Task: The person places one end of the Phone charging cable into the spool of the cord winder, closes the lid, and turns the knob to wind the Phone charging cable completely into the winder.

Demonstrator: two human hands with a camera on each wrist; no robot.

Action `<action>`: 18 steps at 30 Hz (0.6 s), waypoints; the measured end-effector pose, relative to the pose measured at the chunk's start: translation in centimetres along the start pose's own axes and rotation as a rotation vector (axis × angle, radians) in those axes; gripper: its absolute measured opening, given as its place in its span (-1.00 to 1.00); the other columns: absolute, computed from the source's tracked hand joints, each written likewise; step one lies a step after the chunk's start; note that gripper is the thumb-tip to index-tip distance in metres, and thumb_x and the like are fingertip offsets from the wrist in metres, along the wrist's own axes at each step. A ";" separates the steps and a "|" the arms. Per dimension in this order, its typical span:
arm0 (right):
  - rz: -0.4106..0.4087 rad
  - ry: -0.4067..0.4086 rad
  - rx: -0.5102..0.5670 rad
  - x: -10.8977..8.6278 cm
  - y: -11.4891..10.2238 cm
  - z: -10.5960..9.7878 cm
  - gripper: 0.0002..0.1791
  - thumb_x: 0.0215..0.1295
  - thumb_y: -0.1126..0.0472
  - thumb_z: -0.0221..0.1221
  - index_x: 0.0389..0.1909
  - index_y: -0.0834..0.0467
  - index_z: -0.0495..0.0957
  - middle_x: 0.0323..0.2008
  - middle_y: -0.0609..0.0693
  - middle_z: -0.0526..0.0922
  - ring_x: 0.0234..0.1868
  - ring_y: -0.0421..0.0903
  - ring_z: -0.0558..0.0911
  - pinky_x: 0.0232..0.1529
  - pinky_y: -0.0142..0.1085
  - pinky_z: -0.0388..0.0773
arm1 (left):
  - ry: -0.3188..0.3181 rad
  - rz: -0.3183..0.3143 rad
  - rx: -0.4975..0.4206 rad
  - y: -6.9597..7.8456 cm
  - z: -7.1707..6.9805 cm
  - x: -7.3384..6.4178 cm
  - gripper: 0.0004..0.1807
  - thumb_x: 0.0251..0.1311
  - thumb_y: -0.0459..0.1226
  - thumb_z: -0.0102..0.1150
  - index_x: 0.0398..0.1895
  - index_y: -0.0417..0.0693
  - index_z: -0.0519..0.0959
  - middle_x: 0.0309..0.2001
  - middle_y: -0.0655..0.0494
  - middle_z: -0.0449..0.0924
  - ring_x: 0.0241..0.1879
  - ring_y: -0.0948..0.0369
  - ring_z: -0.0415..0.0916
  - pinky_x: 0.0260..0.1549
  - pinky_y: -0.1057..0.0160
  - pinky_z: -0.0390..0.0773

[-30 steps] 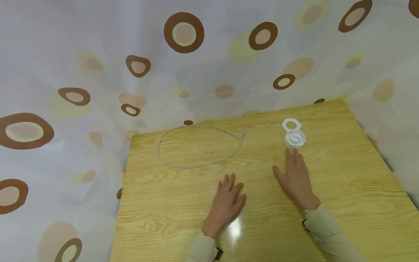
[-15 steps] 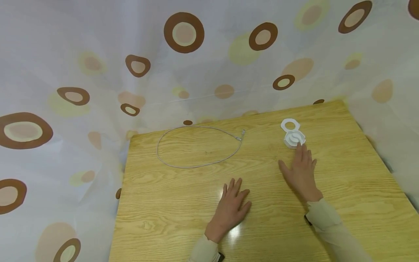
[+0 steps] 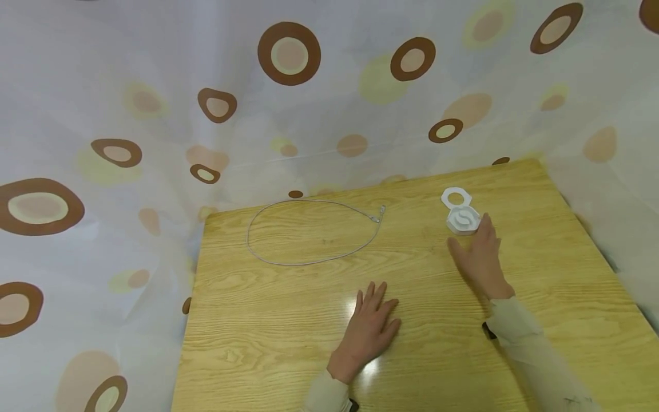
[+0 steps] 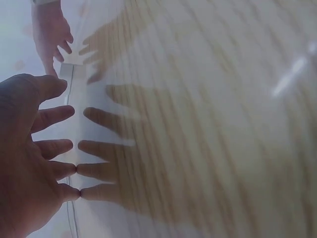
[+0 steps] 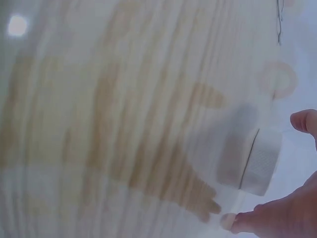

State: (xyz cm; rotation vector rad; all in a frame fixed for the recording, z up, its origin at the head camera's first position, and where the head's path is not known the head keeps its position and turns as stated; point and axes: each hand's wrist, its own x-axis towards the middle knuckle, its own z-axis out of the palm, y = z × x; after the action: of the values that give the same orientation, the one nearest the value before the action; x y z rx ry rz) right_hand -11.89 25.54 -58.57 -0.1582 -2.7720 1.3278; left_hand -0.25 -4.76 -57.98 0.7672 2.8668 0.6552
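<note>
A small white hexagonal case [image 3: 463,222] stands on the table with its lid [image 3: 447,198] swung back, a round hole through the lid. My right hand [image 3: 484,257] is at the case's right front side, thumb spread away from the fingers. In the right wrist view, the thumb and fingers [image 5: 292,213] lie around the case [image 5: 262,161] without gripping it; whether a fingertip touches is unclear. My left hand [image 3: 366,332] is over the table nearer the front, fingers spread and holding nothing. The left wrist view shows some fingertips meeting their reflections in the tabletop.
A thin pale cable [image 3: 293,264] lies in a wide loop at the back left, its two plugs [image 3: 382,210] close together. The glossy wood-grain table [image 3: 247,355] meets a sheet [image 3: 170,57] patterned with brown rings at the back and sides.
My right hand has moved rightward and slightly forward, from in front of the case to its right side. My left hand has slid a little to the right. The case and cable look unmoved.
</note>
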 end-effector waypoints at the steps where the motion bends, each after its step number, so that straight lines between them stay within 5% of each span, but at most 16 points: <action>1: 0.001 -0.007 0.016 0.1 0.1 -0.1 0.13 0.51 0.02 0.12 0.64 0.42 -0.49 0.60 0.63 -0.28 0.60 0.65 -0.19 0.51 0.56 -0.35 | 0.003 0.003 0.005 0.1 0.0 0.0 -0.56 0.58 -0.05 0.09 0.37 -0.01 0.57 0.63 -0.19 0.23 0.64 -0.24 0.13 0.50 -0.38 0.25; 7: 0.035 -0.025 0.034 0.8 0.4 -0.5 0.16 0.52 -0.01 0.16 0.65 0.40 -0.48 0.59 0.65 -0.19 0.59 0.67 -0.15 0.51 0.56 -0.21 | 0.021 0.009 0.027 0.3 0.3 0.0 -0.57 0.57 -0.06 0.11 0.36 0.01 0.58 0.61 -0.19 0.26 0.62 -0.26 0.17 0.47 -0.39 0.30; 14: -0.038 0.097 0.019 1.8 1.0 0.1 0.00 0.40 0.02 0.31 0.55 0.52 0.01 0.33 0.63 0.33 0.40 0.60 0.24 0.49 0.50 -0.09 | 0.024 0.017 0.046 0.3 0.6 0.0 -0.57 0.57 -0.06 0.11 0.36 0.00 0.57 0.61 -0.21 0.27 0.62 -0.26 0.18 0.47 -0.39 0.30; 18: -0.063 0.129 0.025 2.3 1.2 0.4 -0.14 0.38 0.06 0.29 0.43 0.56 0.18 0.20 0.59 0.44 0.35 0.58 0.29 0.48 0.47 -0.09 | 0.019 0.011 0.044 0.3 0.6 -0.1 -0.57 0.58 -0.07 0.11 0.38 0.00 0.56 0.62 -0.19 0.25 0.63 -0.24 0.15 0.49 -0.37 0.28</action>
State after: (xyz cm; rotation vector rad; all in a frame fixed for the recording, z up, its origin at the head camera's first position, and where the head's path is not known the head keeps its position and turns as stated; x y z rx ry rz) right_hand -14.18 26.22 -59.71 -0.1479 -2.6309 1.2886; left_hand 0.09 -4.29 -58.43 0.7872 2.9053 0.6061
